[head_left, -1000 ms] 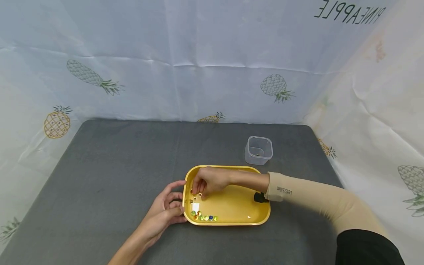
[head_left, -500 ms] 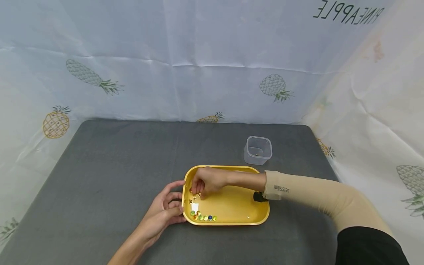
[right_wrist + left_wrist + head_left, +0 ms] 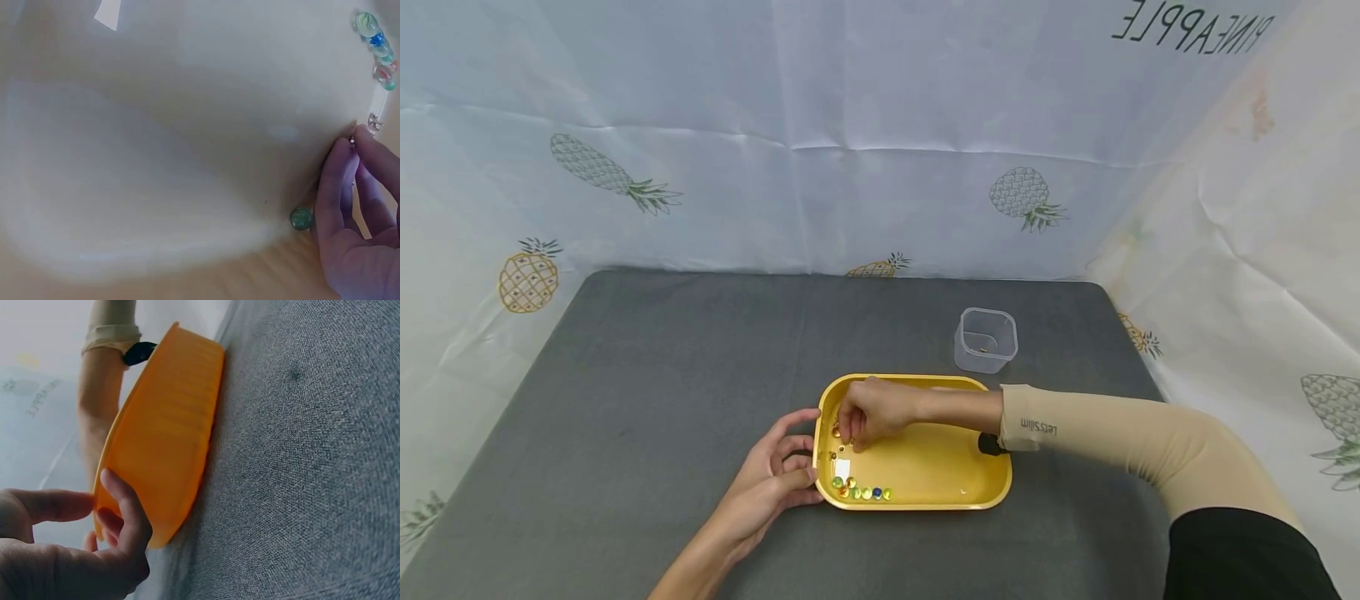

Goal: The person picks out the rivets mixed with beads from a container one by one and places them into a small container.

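Observation:
My left hand (image 3: 775, 467) holds the left end of a yellow tray (image 3: 925, 492), index finger at the rim and thumb at the near corner. In the left wrist view its bent fingers press the tray's outer wall (image 3: 159, 431). Inside the tray, my right hand (image 3: 880, 412) reaches down at the left end. The right wrist view shows its thumb and index fingertips pinching a small metal nut (image 3: 352, 140), mostly hidden by them. Another small nut (image 3: 374, 122) lies just beyond. A green marble (image 3: 301, 219) sits beside the curled fingers.
Several coloured glass marbles (image 3: 867, 493) line the tray's near left corner. Behind the tray stands a clear square container (image 3: 986, 340) with a few tiny pieces at its bottom. Everything rests on a grey table (image 3: 700, 358) before a pineapple-print curtain (image 3: 887, 100).
My right fingertips have drawn together over a nut in the tray, which showed more openly beside them before. The left hand, tray and container stay in place.

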Demonstrator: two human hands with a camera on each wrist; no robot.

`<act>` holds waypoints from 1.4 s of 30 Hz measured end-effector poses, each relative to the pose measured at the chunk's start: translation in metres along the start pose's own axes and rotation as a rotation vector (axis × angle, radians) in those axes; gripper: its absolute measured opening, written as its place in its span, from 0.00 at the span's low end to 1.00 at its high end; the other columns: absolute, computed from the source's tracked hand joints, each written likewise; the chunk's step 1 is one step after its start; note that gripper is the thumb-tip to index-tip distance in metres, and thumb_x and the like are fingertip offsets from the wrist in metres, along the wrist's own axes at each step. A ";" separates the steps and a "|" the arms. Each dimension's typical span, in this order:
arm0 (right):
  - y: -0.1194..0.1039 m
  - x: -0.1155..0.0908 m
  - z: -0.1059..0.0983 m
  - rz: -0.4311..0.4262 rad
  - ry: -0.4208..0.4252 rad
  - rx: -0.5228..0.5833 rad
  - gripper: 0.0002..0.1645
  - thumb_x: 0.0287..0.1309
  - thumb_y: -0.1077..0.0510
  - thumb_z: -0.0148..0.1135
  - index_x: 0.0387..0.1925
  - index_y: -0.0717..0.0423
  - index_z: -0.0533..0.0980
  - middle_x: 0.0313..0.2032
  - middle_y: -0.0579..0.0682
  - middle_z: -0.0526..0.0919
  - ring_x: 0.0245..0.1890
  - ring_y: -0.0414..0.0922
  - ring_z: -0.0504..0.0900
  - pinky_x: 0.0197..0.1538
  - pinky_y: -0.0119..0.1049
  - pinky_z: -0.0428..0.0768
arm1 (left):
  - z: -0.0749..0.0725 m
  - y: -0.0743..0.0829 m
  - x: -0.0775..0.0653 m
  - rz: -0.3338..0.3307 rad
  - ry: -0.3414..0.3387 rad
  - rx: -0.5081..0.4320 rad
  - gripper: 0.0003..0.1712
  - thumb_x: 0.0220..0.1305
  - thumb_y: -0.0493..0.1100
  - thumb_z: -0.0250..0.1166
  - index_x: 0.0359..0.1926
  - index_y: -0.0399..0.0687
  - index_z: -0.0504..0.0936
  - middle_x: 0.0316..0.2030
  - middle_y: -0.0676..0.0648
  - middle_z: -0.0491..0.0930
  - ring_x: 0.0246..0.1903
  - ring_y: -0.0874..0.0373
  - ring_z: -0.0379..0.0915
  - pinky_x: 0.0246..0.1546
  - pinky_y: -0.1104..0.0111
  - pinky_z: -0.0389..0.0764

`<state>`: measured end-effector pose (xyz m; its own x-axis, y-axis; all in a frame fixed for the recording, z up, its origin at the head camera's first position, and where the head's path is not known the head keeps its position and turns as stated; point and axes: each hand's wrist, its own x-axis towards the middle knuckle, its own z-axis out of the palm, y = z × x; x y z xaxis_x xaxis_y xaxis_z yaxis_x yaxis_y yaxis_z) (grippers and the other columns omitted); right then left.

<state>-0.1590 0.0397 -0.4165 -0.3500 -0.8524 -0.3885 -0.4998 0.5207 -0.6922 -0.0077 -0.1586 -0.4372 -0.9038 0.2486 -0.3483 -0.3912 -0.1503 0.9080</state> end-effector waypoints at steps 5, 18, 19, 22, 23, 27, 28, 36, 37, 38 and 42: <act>0.001 -0.001 0.001 -0.025 0.010 -0.028 0.03 0.59 0.68 0.77 0.35 0.60 0.90 0.30 0.50 0.92 0.27 0.27 0.79 0.34 0.19 0.79 | 0.000 0.000 0.000 -0.002 0.002 -0.001 0.47 0.67 0.27 0.61 0.82 0.50 0.56 0.56 0.42 0.72 0.42 0.59 0.81 0.44 0.63 0.90; -0.006 -0.007 -0.010 -0.060 0.000 -0.022 0.04 0.60 0.68 0.76 0.37 0.61 0.91 0.31 0.49 0.93 0.28 0.27 0.81 0.37 0.20 0.83 | -0.001 0.001 0.000 -0.001 -0.001 -0.001 0.47 0.67 0.26 0.61 0.82 0.49 0.55 0.56 0.42 0.72 0.42 0.59 0.80 0.43 0.63 0.90; -0.008 -0.008 -0.011 -0.062 -0.003 -0.025 0.04 0.60 0.68 0.76 0.37 0.60 0.91 0.31 0.49 0.93 0.28 0.27 0.80 0.37 0.20 0.82 | -0.001 0.001 0.000 -0.003 -0.001 0.000 0.47 0.67 0.26 0.61 0.82 0.49 0.56 0.56 0.42 0.72 0.42 0.59 0.80 0.43 0.63 0.90; -0.013 -0.010 -0.015 -0.074 -0.010 -0.031 0.04 0.61 0.68 0.74 0.37 0.60 0.90 0.31 0.48 0.92 0.28 0.27 0.80 0.38 0.20 0.82 | -0.001 0.002 0.001 -0.010 -0.003 0.008 0.46 0.67 0.27 0.62 0.82 0.49 0.56 0.56 0.42 0.71 0.42 0.59 0.80 0.43 0.62 0.90; -0.015 -0.011 -0.017 -0.080 -0.011 -0.031 0.04 0.62 0.68 0.74 0.37 0.60 0.90 0.31 0.48 0.92 0.28 0.28 0.79 0.38 0.20 0.82 | -0.001 0.002 0.002 -0.011 -0.003 0.010 0.46 0.66 0.26 0.62 0.81 0.49 0.56 0.56 0.42 0.71 0.42 0.59 0.80 0.43 0.62 0.90; -0.023 -0.018 -0.025 -0.102 0.007 -0.036 0.03 0.62 0.66 0.75 0.38 0.59 0.90 0.32 0.46 0.91 0.29 0.28 0.80 0.39 0.21 0.83 | -0.001 0.003 0.003 0.001 -0.003 0.036 0.46 0.66 0.26 0.62 0.81 0.47 0.57 0.55 0.42 0.71 0.41 0.59 0.80 0.42 0.64 0.90; -0.024 -0.020 -0.028 -0.105 0.016 -0.035 0.04 0.63 0.66 0.76 0.39 0.59 0.90 0.33 0.46 0.92 0.30 0.28 0.81 0.40 0.21 0.83 | -0.001 0.002 0.004 0.008 -0.001 0.041 0.46 0.66 0.26 0.62 0.81 0.47 0.57 0.55 0.43 0.72 0.40 0.60 0.80 0.42 0.64 0.90; -0.034 -0.036 -0.043 -0.128 0.102 -0.050 0.03 0.65 0.64 0.75 0.40 0.58 0.90 0.36 0.46 0.91 0.33 0.28 0.82 0.43 0.23 0.85 | 0.002 0.000 0.006 0.033 0.031 0.076 0.46 0.66 0.26 0.62 0.81 0.46 0.58 0.53 0.44 0.72 0.39 0.60 0.79 0.39 0.65 0.89; -0.035 -0.038 -0.044 -0.130 0.112 -0.050 0.03 0.65 0.63 0.75 0.40 0.58 0.90 0.36 0.46 0.91 0.33 0.28 0.82 0.43 0.24 0.85 | 0.003 0.000 0.005 0.034 0.033 0.080 0.45 0.66 0.26 0.63 0.81 0.46 0.58 0.53 0.44 0.72 0.39 0.60 0.79 0.39 0.65 0.89; -0.036 -0.040 -0.046 -0.131 0.124 -0.048 0.03 0.65 0.63 0.75 0.40 0.58 0.90 0.36 0.46 0.92 0.34 0.29 0.83 0.44 0.24 0.85 | 0.003 0.000 0.005 0.036 0.034 0.083 0.45 0.66 0.26 0.63 0.81 0.46 0.58 0.53 0.43 0.72 0.40 0.59 0.79 0.39 0.65 0.89; -0.035 -0.049 -0.052 -0.144 0.170 -0.044 0.03 0.65 0.61 0.76 0.41 0.55 0.90 0.37 0.44 0.92 0.36 0.30 0.85 0.47 0.27 0.87 | 0.002 0.000 0.006 0.047 0.035 0.100 0.45 0.65 0.26 0.63 0.81 0.46 0.58 0.54 0.42 0.72 0.41 0.58 0.80 0.39 0.64 0.90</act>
<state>-0.1656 0.0662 -0.3414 -0.3991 -0.8997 -0.1769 -0.5867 0.3988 -0.7048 -0.0124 -0.1548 -0.4387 -0.9270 0.2100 -0.3108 -0.3304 -0.0647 0.9416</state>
